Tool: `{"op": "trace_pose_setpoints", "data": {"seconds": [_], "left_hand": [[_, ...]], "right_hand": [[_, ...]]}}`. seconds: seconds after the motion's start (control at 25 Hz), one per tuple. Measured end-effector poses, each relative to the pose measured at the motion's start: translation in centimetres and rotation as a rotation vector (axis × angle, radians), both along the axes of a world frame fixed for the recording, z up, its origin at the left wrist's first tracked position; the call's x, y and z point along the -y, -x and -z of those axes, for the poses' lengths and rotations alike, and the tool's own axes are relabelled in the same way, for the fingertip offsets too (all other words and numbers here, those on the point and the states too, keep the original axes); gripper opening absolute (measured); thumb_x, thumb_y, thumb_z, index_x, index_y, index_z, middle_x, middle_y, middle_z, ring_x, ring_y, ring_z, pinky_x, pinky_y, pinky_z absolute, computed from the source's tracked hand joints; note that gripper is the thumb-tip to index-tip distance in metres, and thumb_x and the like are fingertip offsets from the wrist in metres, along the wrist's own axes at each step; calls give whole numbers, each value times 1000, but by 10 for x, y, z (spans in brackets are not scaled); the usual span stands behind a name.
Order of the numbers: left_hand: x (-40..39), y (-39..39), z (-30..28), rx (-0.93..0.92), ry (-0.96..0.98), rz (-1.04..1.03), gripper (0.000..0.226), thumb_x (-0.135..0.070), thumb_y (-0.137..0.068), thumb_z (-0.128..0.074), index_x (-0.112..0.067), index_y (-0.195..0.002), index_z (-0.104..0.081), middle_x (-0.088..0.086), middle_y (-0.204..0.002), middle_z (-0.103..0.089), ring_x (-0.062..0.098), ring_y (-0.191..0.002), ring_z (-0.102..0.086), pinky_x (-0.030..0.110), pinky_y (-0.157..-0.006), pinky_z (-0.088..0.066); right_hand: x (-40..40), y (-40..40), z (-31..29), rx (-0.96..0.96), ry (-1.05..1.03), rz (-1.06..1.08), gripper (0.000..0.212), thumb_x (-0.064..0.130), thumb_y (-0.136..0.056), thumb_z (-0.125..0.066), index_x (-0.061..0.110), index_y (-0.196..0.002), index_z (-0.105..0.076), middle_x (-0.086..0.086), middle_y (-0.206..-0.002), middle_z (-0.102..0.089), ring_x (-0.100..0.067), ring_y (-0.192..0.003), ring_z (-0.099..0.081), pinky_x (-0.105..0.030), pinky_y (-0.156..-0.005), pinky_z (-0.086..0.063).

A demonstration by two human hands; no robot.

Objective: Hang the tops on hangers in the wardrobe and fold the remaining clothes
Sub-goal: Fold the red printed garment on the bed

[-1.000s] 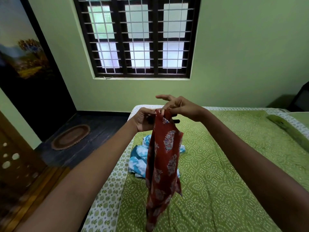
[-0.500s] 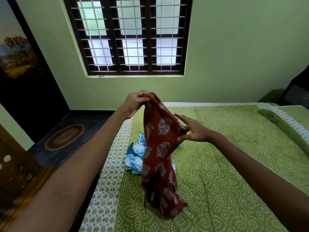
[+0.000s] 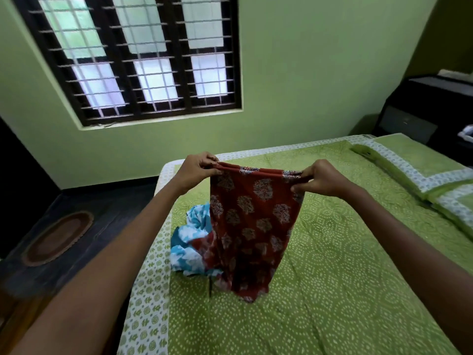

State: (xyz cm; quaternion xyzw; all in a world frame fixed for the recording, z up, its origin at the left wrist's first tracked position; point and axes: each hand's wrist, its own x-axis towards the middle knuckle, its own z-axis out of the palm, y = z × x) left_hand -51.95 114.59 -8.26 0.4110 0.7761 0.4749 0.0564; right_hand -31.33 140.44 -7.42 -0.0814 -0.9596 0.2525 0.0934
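I hold a red garment with pale floral prints (image 3: 252, 221) spread out by its top edge above the bed (image 3: 332, 290). My left hand (image 3: 198, 170) pinches its left corner and my right hand (image 3: 318, 179) pinches its right corner. The cloth hangs down, and its lower end rests bunched on the green bedspread. Behind it to the left lies a crumpled blue and white garment (image 3: 190, 242) near the bed's left edge. No hanger or wardrobe shows in this view.
Green pillows (image 3: 419, 170) lie at the bed's right end, with a dark bedside unit (image 3: 425, 111) beyond. A barred window (image 3: 143, 57) fills the far wall. An oval brown mat (image 3: 57, 238) lies on the dark floor to the left.
My right hand moved from the cloth's middle up to its top right corner. The garment, earlier hanging bunched from my left hand, is now stretched wide between both hands.
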Motion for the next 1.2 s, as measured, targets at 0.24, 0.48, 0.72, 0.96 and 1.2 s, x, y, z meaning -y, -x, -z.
{"op": "trace_pose_setpoints", "data": {"seconds": [0.24,0.48,0.72,0.96,1.2], "left_hand": [[-74,-23,-20,-87,3,229,26,1,-73,-74,-5,-97,-69,-13,-70,-63,-4,-65,-56,15,-66,-43],[-176,-63,-33,-33,-64,315,21,-6,-71,-77,-4,-91,-70,-9,-64,-63,5,-63,-55,21,-61,-44],[-326,-93,-28,189,126,314,19,-4,-76,-73,2,-94,-68,-2,-60,-67,1,-50,-61,13,-48,-46],[-508,-103,25,437,153,233,26,5,-77,-70,19,-96,-61,20,-81,-65,15,-61,-70,24,-64,-58],[-662,-84,41,322,60,-30,25,-8,-71,-79,-5,-58,-57,11,-71,-57,21,-68,-58,39,-74,-54]], "right_hand": [[-49,-50,-25,35,-10,195,30,25,-78,-74,-5,-74,-72,-4,-45,-44,-8,-39,-33,-17,-36,-24],[-132,-100,-43,-99,25,345,52,32,-78,-74,-13,-56,-57,-5,-46,-36,-9,-36,-29,-19,-37,-18],[-261,-131,-26,-97,247,487,45,32,-76,-75,10,-47,-49,9,-27,-36,-6,-26,-32,-15,-32,-22],[-421,-144,13,80,480,602,21,15,-87,-66,-6,-88,-63,-15,-52,-65,-12,-37,-60,-19,-37,-48],[-530,-114,28,-214,540,802,20,5,-91,-56,-13,-84,-61,-23,-79,-65,-12,-46,-65,-35,-60,-58]]}}
